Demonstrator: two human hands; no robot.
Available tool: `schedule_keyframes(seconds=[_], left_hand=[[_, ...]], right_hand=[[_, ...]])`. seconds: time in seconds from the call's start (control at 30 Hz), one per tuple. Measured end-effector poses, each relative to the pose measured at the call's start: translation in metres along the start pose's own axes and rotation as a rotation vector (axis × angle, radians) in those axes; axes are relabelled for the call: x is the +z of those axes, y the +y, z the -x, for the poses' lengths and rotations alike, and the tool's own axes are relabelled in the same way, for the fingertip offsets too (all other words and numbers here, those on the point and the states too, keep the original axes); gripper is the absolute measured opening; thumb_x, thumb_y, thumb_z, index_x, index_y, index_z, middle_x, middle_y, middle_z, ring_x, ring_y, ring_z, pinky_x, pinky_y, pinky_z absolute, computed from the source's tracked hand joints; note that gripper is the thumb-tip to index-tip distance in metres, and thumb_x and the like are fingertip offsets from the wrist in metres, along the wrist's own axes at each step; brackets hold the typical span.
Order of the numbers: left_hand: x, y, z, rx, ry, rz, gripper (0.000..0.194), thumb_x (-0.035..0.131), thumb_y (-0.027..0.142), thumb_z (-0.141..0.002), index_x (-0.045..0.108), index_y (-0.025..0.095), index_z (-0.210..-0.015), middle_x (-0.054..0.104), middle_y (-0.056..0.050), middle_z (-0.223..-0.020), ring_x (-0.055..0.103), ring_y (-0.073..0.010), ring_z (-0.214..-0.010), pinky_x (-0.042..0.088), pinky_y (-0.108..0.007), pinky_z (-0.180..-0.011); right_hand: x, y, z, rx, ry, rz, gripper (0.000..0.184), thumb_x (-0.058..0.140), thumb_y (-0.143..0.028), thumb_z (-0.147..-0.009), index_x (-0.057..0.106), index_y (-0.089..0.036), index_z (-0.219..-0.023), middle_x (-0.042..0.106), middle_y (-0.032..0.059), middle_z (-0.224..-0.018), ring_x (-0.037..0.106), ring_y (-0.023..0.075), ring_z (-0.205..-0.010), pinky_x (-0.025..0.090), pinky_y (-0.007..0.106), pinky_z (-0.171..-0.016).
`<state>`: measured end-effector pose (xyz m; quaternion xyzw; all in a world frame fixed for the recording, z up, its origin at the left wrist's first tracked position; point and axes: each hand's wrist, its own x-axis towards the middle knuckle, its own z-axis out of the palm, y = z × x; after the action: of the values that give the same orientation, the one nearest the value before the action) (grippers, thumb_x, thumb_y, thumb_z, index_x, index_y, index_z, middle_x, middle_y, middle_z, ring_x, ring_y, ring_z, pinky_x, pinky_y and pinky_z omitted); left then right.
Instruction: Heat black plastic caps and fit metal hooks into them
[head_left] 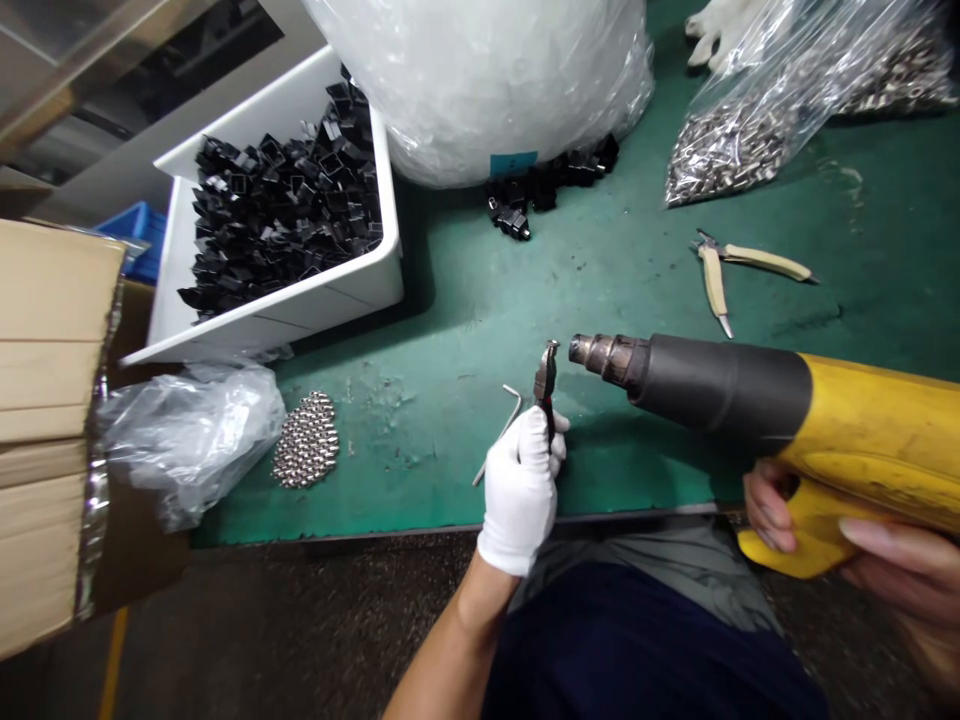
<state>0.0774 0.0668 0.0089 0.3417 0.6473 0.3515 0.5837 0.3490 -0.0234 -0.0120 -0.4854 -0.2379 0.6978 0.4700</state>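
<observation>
My left hand (pixel 520 487), in a white glove, is closed round a pair of dark pliers (pixel 545 385) that stand upright over the green mat (pixel 600 270). Their jaws pinch a small metal part at the top. My bare right hand (pixel 847 530) grips the yellow handle of a heat gun (pixel 757 400). The gun's dark barrel points left, and its metal nozzle ends just right of the pliers' tip. A bent hex key (pixel 501 428) lies on the mat beside my left hand.
A white bin (pixel 300 300) of black plastic pieces sits back left, with loose ones (pixel 540 185) near a big clear bag (pixel 510 80). Small metal parts (pixel 306 440) lie in a pile front left. Cream-handled cutters (pixel 739 272) and bagged metal parts (pixel 750 130) lie right. Cardboard box (pixel 45 420) at left.
</observation>
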Motion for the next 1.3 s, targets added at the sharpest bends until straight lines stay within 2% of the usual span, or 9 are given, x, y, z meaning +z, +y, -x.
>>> schedule_keyframes(seconds=[0.37,0.5,0.7,0.83,1.0,1.2,1.3], left_hand=[[0.0004,0.0011,-0.0002,-0.003,-0.010,0.009,0.056,0.047,0.069,-0.092,0.066,0.016,-0.091,0.054,0.000,-0.069,0.043,-0.0070,-0.053,0.032,-0.019,-0.046],[0.0002,0.0012,-0.0002,-0.008,-0.010,0.011,0.056,0.048,0.070,-0.091,0.066,0.016,-0.090,0.055,0.000,-0.068,0.043,-0.0072,-0.052,0.032,-0.020,-0.046],[0.0006,0.0010,-0.0003,0.007,-0.014,0.024,0.055,0.048,0.069,-0.091,0.066,0.017,-0.090,0.053,0.001,-0.067,0.042,-0.0070,-0.052,0.032,-0.020,-0.046],[0.0007,0.0010,-0.0006,0.007,-0.013,0.019,0.055,0.048,0.069,-0.091,0.066,0.017,-0.090,0.053,0.001,-0.067,0.043,-0.0069,-0.052,0.032,-0.020,-0.046],[0.0004,0.0007,-0.0003,0.002,-0.014,0.009,0.056,0.046,0.068,-0.092,0.066,0.016,-0.090,0.054,0.001,-0.067,0.043,-0.0069,-0.052,0.032,-0.020,-0.046],[0.0005,0.0007,0.0000,-0.001,-0.026,0.002,0.055,0.045,0.067,-0.094,0.065,0.017,-0.091,0.053,0.001,-0.069,0.043,-0.0070,-0.053,0.032,-0.019,-0.046],[0.0001,0.0002,0.0001,-0.005,-0.025,0.003,0.055,0.044,0.067,-0.094,0.065,0.017,-0.092,0.053,0.000,-0.069,0.042,-0.0071,-0.053,0.032,-0.020,-0.046]], right_hand=[[-0.0059,-0.0060,-0.0015,0.005,-0.104,0.073,0.028,0.055,-0.040,-0.091,0.065,-0.025,-0.113,0.061,0.0101,-0.089,0.056,0.0263,-0.072,0.049,0.041,-0.065],[-0.0039,-0.0069,-0.0027,0.001,-0.069,0.060,0.029,0.056,-0.041,-0.090,0.064,-0.025,-0.112,0.061,0.0092,-0.087,0.055,0.0254,-0.071,0.049,0.040,-0.064],[-0.0048,-0.0056,-0.0026,0.004,-0.092,0.064,0.029,0.055,-0.041,-0.090,0.065,-0.024,-0.111,0.061,0.0105,-0.087,0.056,0.0261,-0.070,0.049,0.041,-0.063],[-0.0042,-0.0057,-0.0021,0.000,-0.042,0.038,0.028,0.055,-0.042,-0.090,0.065,-0.024,-0.109,0.061,0.0105,-0.087,0.056,0.0256,-0.070,0.049,0.040,-0.063],[-0.0027,-0.0075,-0.0038,-0.009,-0.080,0.082,0.027,0.058,-0.043,-0.089,0.067,-0.024,-0.106,0.062,0.0103,-0.085,0.057,0.0261,-0.069,0.050,0.040,-0.063],[0.0008,-0.0074,-0.0022,0.001,-0.024,0.047,0.026,0.059,-0.043,-0.088,0.069,-0.024,-0.102,0.061,0.0109,-0.085,0.056,0.0258,-0.068,0.049,0.040,-0.061],[0.0000,-0.0071,-0.0018,-0.002,-0.060,0.053,0.026,0.058,-0.042,-0.089,0.068,-0.023,-0.104,0.062,0.0112,-0.087,0.056,0.0261,-0.069,0.049,0.041,-0.062]])
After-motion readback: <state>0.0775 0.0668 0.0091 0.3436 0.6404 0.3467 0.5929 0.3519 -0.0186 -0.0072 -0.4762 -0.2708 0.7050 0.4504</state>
